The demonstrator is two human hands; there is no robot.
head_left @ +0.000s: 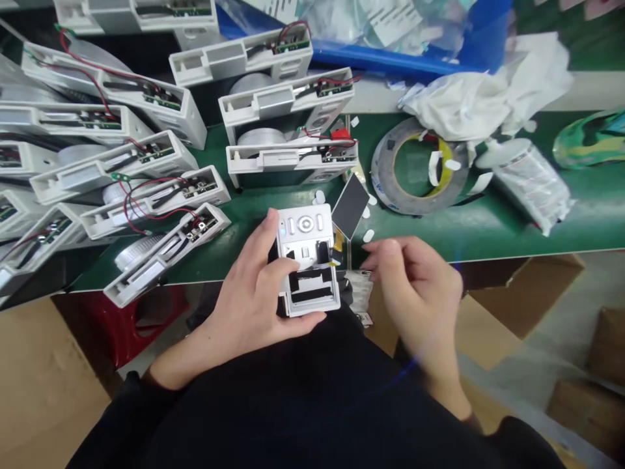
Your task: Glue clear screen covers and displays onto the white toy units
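My left hand (251, 286) is wrapped round a silver-white digital camera body (306, 223), its button side facing up. Fingers lie along its left edge and the thumb along the near edge. An open recess with black strips shows in its lower half. Beside the camera's right edge, a dark display panel (350, 206) lies tilted, close to an orange flex cable (338, 242). My right hand (420, 293) is closed, thumb and fingers curled together, just right of the camera. Its fingertips are near a small white oval pad (368, 236); whether they pinch anything is hidden.
Several open camera housings (293, 156) with red wires stand in rows at left and centre on the green bench (303, 189). A grey tape roll (381, 169), crumpled white material (454, 104) and a wrapped packet (532, 182) lie right. A blue bin (351, 55) sits behind; cardboard boxes (522, 299) stand below.
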